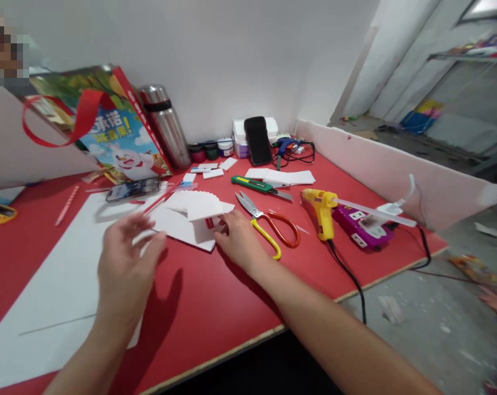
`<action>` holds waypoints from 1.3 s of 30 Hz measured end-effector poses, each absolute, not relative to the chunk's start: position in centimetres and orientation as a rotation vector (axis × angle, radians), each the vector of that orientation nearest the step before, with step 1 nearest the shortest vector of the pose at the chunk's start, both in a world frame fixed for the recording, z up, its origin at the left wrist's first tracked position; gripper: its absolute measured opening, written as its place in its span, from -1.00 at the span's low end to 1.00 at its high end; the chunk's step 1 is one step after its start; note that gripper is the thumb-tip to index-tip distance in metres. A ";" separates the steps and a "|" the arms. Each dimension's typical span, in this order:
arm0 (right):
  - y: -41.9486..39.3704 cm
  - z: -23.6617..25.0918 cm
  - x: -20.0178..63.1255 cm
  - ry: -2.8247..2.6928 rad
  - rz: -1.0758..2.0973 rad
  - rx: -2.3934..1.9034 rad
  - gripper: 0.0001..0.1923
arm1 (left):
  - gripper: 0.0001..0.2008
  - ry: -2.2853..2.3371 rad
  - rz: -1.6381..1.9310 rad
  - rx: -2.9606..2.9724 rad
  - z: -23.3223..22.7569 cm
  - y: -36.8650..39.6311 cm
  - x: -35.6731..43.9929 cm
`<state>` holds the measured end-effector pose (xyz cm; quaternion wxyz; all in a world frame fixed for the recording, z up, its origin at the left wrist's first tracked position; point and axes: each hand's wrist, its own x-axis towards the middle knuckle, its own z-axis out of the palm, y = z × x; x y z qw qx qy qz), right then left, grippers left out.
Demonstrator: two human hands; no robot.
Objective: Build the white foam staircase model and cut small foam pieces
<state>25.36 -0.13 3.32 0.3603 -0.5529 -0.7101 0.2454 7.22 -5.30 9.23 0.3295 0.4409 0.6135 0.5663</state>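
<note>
A white model [203, 206] of thin pieces fanned out like curved steps stands on a flat white board [180, 227]. My right hand [237, 236] grips its right edge between thumb and fingers; a small red bit shows beneath the top piece. To the left, my left hand [129, 258] is raised with fingers half bent and thumb apart, holding nothing. A large white sheet [63, 280] lies below it. Scissors [259, 216] with yellow and orange handles lie spread just right of the model, and a green utility knife [257, 185] is behind them.
On the right are a yellow glue gun [320, 211] with its cord and a purple power strip [363, 227]. Behind stand a steel thermos [166, 126], a picture bag [120, 137], paint jars [211, 151] and a black phone-like object [257, 141]. Another phone [133, 189] lies left. A low white wall [376, 164] borders the right.
</note>
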 end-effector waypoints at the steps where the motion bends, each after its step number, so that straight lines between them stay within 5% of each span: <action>1: -0.3 3.5 25.6 -1.839 0.627 -1.439 -0.87 | -0.64 1.530 1.469 0.734 9.4 -6.3 7.4; 3: -0.5 3.9 26.0 -1.856 0.611 -1.461 -0.83 | -0.76 1.468 1.288 0.472 9.8 -7.9 7.7; 8: 0.1 5.4 26.9 -1.885 0.552 -1.551 -0.65 | -0.48 1.233 1.153 0.074 10.9 -8.1 8.7; 12: 2.2 6.5 26.9 -1.987 0.547 -1.615 -0.50 | -0.47 1.165 1.112 0.055 10.6 -6.3 9.1; 22: 2.6 7.1 28.0 -1.976 0.577 -1.581 -0.65 | -0.65 1.140 1.229 0.192 9.2 -3.9 10.8; 39: -0.1 12.6 29.0 -1.547 0.396 -1.023 -0.86 | -0.80 1.046 1.328 0.263 17.2 -4.9 12.0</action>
